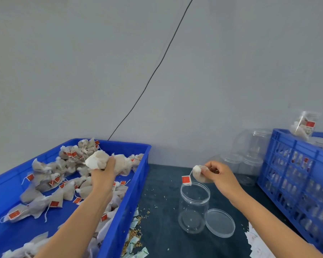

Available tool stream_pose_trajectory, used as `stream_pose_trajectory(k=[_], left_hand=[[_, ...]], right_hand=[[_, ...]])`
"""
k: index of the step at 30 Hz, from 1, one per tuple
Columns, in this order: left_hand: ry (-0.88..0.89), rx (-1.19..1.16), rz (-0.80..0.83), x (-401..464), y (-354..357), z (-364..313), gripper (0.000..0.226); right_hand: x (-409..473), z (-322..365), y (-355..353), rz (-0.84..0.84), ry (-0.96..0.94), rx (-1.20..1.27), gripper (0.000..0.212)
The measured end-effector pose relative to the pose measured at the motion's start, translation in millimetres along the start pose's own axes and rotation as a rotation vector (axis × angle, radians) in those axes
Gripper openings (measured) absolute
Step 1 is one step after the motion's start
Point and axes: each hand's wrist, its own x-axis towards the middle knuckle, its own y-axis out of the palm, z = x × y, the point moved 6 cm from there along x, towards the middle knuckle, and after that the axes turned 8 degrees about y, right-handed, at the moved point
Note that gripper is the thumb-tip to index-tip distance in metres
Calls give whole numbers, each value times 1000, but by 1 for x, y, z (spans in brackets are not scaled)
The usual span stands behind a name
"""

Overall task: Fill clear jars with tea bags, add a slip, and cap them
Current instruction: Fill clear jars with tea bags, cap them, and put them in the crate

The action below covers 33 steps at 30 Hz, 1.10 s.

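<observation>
The open clear jar (194,207) stands upright on the dark counter (160,185) and looks empty, so filling has barely begun. Its lid (220,222) lies just beside it, leaning against its base. The right hand (219,175) pinches one tea bag (199,175) just above the jar's mouth, its red tag (186,180) dangling at the rim. The left hand (103,175) grips a bunch of tea bags (99,161) over the blue tray (131,187), where many more lie loose. Paper slips (257,244) sit at the counter's near right edge; none is in the jar yet. Empty jars (250,155) wait behind, beside a blue crate (296,164) that appears to hold filled ones. Left to do here: the bags, the slip, the cap.
</observation>
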Motion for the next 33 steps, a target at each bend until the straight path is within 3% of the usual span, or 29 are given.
stream_pose_trajectory(k=[5, 8, 11, 13, 16, 17, 19, 22, 24, 27, 33], left_hand=[[-47, -196, 272, -36, 33, -14, 9], [-161, -381, 449, -53, 54, -13, 12], [-329, -485, 528, -72, 70, -5, 18], [-422, -512, 528, -83, 77, 3, 16], [-491, -527, 528, -93, 82, 12, 14], [-503, -536, 526, -95, 82, 14, 15], [-519, -554, 521, -95, 83, 16, 16], [-542, -583, 532, -97, 85, 16, 18], [-571, -615, 548, -99, 86, 15, 22], [-593, -615, 596, -103, 89, 15, 28], [-566, -642, 587, -102, 87, 12, 32]], right_hand=[[0, -4, 1, -15, -40, -115, 18], [-1, -8, 3, -17, -34, -122, 16], [-4, -11, 8, -12, -37, -176, 14], [-4, -15, 14, 2, -51, -328, 14], [-5, -16, 23, -34, -111, -761, 10], [-6, -14, 23, -64, -144, -788, 13], [-10, -1, 23, -57, -197, -555, 13], [-20, 19, 39, 264, -156, -66, 23], [-26, 28, 54, 376, -191, -80, 35], [-23, 35, 64, 309, -257, -89, 29], [-12, 25, 58, 174, -167, -20, 18]])
